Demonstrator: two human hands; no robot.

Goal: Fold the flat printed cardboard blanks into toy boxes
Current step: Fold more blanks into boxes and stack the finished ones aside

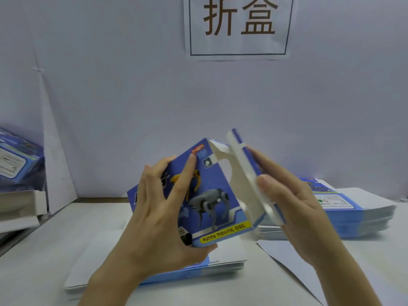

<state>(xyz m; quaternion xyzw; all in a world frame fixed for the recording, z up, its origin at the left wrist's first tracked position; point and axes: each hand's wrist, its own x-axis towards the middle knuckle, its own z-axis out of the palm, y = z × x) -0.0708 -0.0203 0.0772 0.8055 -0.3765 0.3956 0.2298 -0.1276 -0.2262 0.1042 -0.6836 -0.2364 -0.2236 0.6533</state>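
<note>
Left fingers (183,178) grip the half-formed box (212,195), held above the near pile (227,259) of blanks on the table (55,244); right fingers (271,188) pinch its open white flap (240,173). The body looks squared, the flap not yet tucked. Finished boxes (17,160) sit far left; a right pile (357,217) waits.

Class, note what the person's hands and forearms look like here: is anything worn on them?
The left hand and right hand are bare: no gloves, rings or watch show. The forearms are uncovered down to the picture's bottom edge, with no sleeve in view.
</note>
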